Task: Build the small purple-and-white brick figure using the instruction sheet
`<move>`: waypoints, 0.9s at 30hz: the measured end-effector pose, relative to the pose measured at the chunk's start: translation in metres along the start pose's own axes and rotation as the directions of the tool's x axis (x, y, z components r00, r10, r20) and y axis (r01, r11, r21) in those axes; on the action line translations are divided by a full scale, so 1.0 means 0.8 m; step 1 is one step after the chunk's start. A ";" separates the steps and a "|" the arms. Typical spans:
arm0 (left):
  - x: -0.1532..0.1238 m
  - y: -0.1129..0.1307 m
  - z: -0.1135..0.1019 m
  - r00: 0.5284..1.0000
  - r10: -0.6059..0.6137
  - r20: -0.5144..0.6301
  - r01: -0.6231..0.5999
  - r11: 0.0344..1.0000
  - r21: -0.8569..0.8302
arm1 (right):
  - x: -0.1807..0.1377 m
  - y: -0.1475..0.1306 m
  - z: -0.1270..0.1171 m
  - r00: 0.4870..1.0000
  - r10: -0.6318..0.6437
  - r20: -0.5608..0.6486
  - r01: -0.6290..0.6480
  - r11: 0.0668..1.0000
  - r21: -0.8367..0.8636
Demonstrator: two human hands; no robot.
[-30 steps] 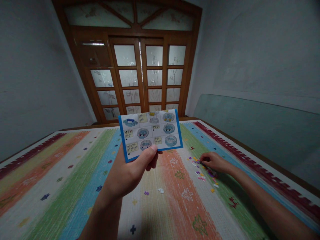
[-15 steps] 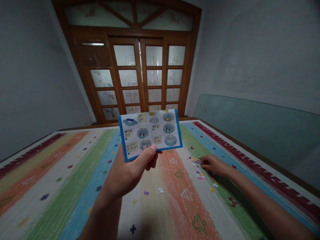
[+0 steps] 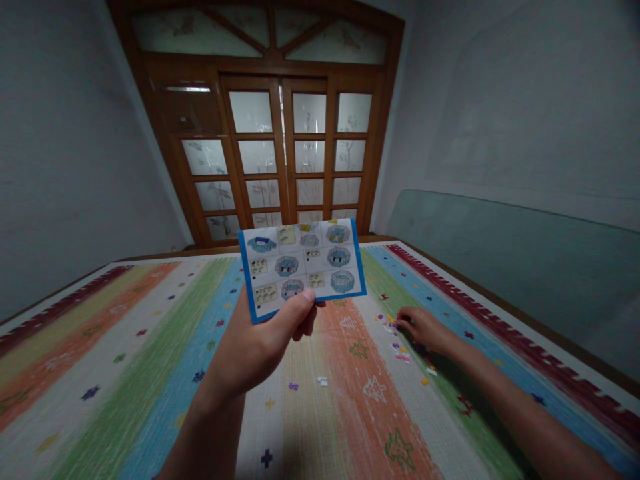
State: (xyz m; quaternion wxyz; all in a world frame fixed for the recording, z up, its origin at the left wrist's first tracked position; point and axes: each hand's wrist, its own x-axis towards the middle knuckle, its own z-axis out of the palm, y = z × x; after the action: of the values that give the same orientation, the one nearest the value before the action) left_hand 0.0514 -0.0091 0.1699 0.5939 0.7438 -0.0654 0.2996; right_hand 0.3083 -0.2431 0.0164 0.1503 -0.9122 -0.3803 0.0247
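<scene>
My left hand (image 3: 260, 347) is raised in front of me, thumb and fingers pinched on the lower left of a blue-edged instruction sheet (image 3: 303, 265) printed with small building-step pictures. My right hand (image 3: 423, 328) lies low on the striped cloth (image 3: 150, 347) to the right, fingers curled down among several tiny coloured pieces (image 3: 400, 347). I cannot make out whether those fingers hold a piece.
Two stray small pieces (image 3: 307, 383) lie on the cloth under the sheet. A wooden glazed door (image 3: 280, 153) stands behind the table. A sheet of glass (image 3: 500, 253) leans on the right wall. The table edge (image 3: 550, 333) runs along the right.
My right hand has shifted slightly among the small pieces. The left hand and the sheet have stayed nearly still.
</scene>
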 end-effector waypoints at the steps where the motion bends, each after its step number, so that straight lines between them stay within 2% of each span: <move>1: 0.000 0.000 0.000 1.000 -0.004 -0.002 0.004 1.000 0.000 | 0.003 -0.002 0.002 1.000 -0.003 -0.007 0.003 1.000 -0.012; 9: 0.001 0.003 -0.002 1.000 0.000 -0.011 0.000 1.000 0.010 | 0.012 -0.010 0.015 0.999 -0.039 0.015 0.040 0.996 -0.076; 17: 0.000 0.001 -0.003 1.000 -0.005 -0.002 0.005 1.000 0.013 | 0.008 -0.015 0.005 0.999 -0.033 0.006 0.033 0.996 -0.087; 23: 0.001 0.003 -0.002 1.000 -0.013 -0.015 0.013 0.999 0.030 | 0.007 0.005 -0.032 0.986 0.021 -0.167 -0.032 0.997 -0.065; 27: 0.001 0.004 -0.001 1.000 -0.018 -0.022 0.019 0.998 0.060 | 0.003 0.025 -0.066 0.938 0.115 -0.328 -0.117 0.993 0.013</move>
State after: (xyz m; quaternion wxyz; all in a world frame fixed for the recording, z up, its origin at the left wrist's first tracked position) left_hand 0.0505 -0.0086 0.1734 0.5745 0.7588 -0.0430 0.3040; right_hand 0.3320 -0.2685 0.0610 0.2068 -0.9249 -0.2956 -0.1198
